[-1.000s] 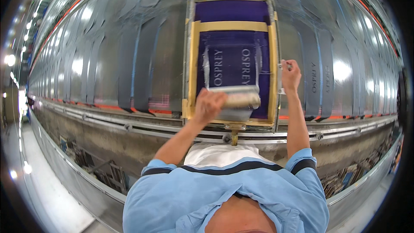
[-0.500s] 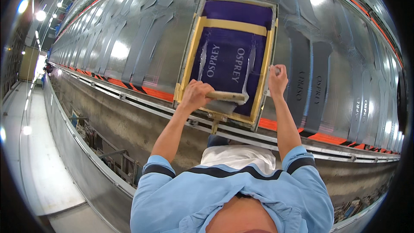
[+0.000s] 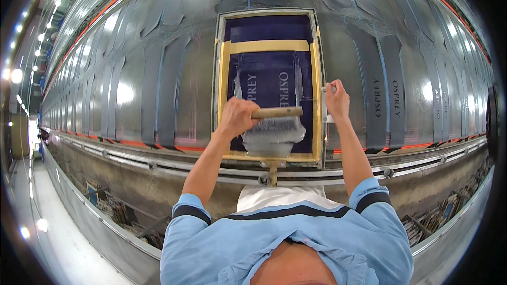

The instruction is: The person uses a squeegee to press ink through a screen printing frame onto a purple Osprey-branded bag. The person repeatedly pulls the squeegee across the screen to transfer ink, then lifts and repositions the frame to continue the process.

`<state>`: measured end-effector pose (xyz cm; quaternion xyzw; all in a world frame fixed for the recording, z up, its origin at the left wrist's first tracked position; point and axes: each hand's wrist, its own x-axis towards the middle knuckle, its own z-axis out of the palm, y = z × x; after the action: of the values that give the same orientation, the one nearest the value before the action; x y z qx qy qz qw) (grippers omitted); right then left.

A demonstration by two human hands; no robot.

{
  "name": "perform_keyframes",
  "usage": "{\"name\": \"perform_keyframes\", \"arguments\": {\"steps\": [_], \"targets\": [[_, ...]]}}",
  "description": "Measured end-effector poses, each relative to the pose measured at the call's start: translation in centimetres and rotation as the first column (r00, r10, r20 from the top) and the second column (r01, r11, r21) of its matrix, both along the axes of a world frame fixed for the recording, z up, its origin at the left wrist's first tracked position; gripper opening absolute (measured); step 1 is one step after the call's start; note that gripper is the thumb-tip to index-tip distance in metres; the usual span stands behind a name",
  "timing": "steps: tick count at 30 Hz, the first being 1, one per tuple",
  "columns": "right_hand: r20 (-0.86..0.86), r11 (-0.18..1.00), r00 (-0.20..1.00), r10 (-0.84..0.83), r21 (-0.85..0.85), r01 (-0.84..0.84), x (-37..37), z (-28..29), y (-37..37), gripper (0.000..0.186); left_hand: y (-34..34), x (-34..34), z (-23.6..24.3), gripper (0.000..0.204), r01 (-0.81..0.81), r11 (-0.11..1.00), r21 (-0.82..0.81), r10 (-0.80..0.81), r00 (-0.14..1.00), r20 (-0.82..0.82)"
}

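A screen-printing frame (image 3: 318, 142) lies on the long table, its purple mesh (image 3: 266, 26) edged with yellow tape. Pale lettering shows through the mesh, partly covered by the squeegee. My left hand (image 3: 237, 118) is closed round the left end of the wooden-handled squeegee (image 3: 280, 112), which lies crosswise over the near half of the mesh. Wet translucent paste (image 3: 272, 134) spreads on the near side of the squeegee, with streaks up both sides. My right hand (image 3: 338, 100) is curled closed at the frame's right edge, a small greyish part at its fingertips; what it grips is mostly hidden.
Dark grey fabric pieces (image 3: 369, 82) lie in rows on the shiny table (image 3: 203, 89), some to the right bearing dark printed lettering. A metal rail (image 3: 222, 171) runs along the near edge. On the left a metal barrier (image 3: 95, 216) borders a pale walkway (image 3: 58, 237).
The squeegee has moved away from me up the mesh and come level, leaving a wider paste patch behind. The view has turned, so the frame looks straighter. My right hand stays beside the frame.
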<state>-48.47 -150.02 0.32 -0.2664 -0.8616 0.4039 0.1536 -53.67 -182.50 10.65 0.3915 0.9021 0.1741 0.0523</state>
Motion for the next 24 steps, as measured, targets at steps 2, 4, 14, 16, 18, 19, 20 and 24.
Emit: {"name": "perform_keyframes", "arguments": {"steps": [2, 4, 14, 16, 18, 19, 20, 24], "targets": [[0.104, 0.964, 0.993, 0.048, 0.254, -0.074, -1.1, 1.8, 0.4, 0.029, 1.1, -5.4, 0.1, 0.025, 0.018, 1.0, -0.008, -0.018, 0.999, -0.043], [-0.3, 0.914, 0.902, 0.31, 0.357, -0.194, -5.6, 4.2, 0.8, 0.034, 2.5, -10.6, 0.5, 0.025, 0.058, 0.998, 0.014, -0.056, 0.993, -0.105], [0.444, 0.551, 0.588, 0.676, 0.224, -0.804, -18.5, 8.1, -3.4, 0.034, 5.1, -19.8, -0.7, 0.028, -0.007, 1.0, -0.02, 0.006, 0.999, -0.041], [0.369, 0.621, 0.624, 0.689, 0.144, -0.771, -16.3, 7.4, -3.8, 0.027, 4.2, -17.7, -1.3, 0.028, 0.017, 0.999, 0.029, -0.014, 0.995, -0.097], [0.315, 0.596, 0.625, 0.714, 0.196, -0.779, -12.8, 7.2, -4.7, 0.025, 3.3, -14.6, -1.4, 0.023, 0.025, 1.0, -0.003, -0.025, 1.0, -0.017], [0.353, 0.567, 0.602, 0.716, 0.21, -0.797, -10.1, 7.0, -5.5, 0.023, 2.3, -11.8, -1.6, 0.022, 0.058, 0.998, -0.011, -0.059, 0.998, -0.023], [0.392, 0.531, 0.576, 0.717, 0.227, -0.816, -7.0, 7.0, -6.5, 0.022, 1.4, -8.9, -1.7, 0.021, 0.091, 0.996, -0.021, -0.092, 0.995, -0.029], [0.353, 0.521, 0.529, 0.772, 0.125, -0.844, 4.3, 7.6, -9.6, 0.027, -2.4, 3.4, -1.3, 0.023, 0.055, 0.994, -0.094, -0.047, 0.995, 0.088]]}}
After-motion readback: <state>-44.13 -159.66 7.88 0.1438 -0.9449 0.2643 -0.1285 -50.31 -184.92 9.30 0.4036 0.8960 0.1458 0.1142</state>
